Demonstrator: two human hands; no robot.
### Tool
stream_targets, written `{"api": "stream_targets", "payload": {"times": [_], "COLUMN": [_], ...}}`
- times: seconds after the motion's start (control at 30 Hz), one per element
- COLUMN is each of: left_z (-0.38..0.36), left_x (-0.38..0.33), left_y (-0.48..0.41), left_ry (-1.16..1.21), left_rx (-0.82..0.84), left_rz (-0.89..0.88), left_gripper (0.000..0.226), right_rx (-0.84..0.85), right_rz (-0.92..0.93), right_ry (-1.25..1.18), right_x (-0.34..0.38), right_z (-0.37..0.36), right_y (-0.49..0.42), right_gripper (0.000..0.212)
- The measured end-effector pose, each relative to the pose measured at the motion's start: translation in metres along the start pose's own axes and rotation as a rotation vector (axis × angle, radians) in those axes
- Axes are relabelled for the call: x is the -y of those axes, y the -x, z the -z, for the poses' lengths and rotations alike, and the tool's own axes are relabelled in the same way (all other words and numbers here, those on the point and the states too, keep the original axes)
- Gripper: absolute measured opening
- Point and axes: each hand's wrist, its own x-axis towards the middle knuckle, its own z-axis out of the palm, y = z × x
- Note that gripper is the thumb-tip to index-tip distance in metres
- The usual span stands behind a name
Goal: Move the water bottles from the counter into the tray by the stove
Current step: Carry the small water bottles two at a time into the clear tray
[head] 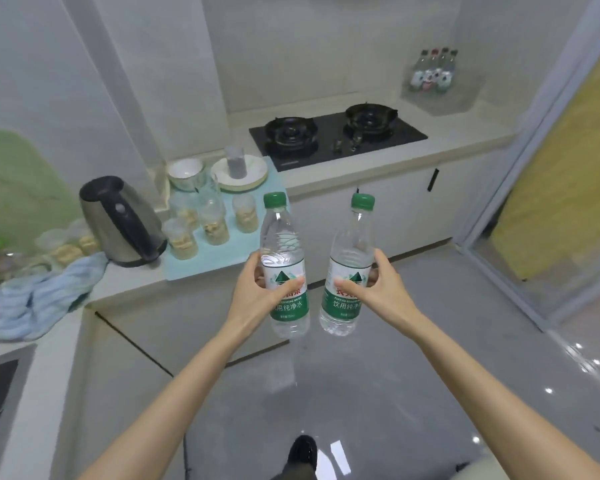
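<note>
The left hand [257,289] is gripping one water bottle [284,265] around its label, thumb across the front; the right hand [378,289] is gripping a second bottle [347,268] likewise. Both bottles are standing upright at centre frame, apart, held above the floor [361,393] beside the counter [447,147]. The clear tray [465,95] is sitting upper right, just beyond the stove [336,136], already holding four bottles [433,71]. At left, a kettle [122,220], jars [215,220], dishes [239,174] and a blue cloth [42,296] are crowding the counter.
</note>
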Motion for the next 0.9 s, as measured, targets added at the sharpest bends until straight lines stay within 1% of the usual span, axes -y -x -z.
{"api": "stream_targets", "payload": {"times": [0.2, 0.27, 0.33, 0.43, 0.57, 0.8, 0.9], "left_z": [-0.044, -0.065, -0.085, -0.119, -0.167, -0.27, -0.311], "left_x": [-0.027, -0.035, -0.043, -0.054, -0.063, -0.097, -0.114], "left_y": [-0.116, -0.154, -0.185, -0.227, -0.283, -0.39, -0.432], "left_ry": [-0.02, -0.008, 0.011, 0.037, 0.027, 0.057, 0.088], "left_rx": [0.115, 0.156, 0.197, 0.24, 0.264, 0.268, 0.254], "left_rz": [-0.036, -0.044, -0.053, -0.059, -0.066, -0.084, -0.09], "left_gripper": [0.058, 0.061, 0.057, 0.051, 0.061, 0.061, 0.059], "right_rx": [-0.157, -0.212, -0.255, -0.31, -0.344, -0.353, -0.331], "right_rz": [-0.06, -0.069, -0.074, -0.088, -0.088, -0.069, -0.078], "right_ry": [-0.05, -0.06, -0.067, -0.086, -0.085, -0.055, -0.069], "right_x": [0.006, 0.006, 0.005, -0.004, -0.015, -0.023, -0.025], "right_z": [0.043, 0.063, 0.083, 0.114, 0.158, 0.259, 0.302], "right_y": [-0.079, -0.104, -0.127, -0.162, -0.211, -0.316, -0.36], "right_gripper": [0.046, 0.047, 0.049, 0.058, 0.061, 0.048, 0.048]}}
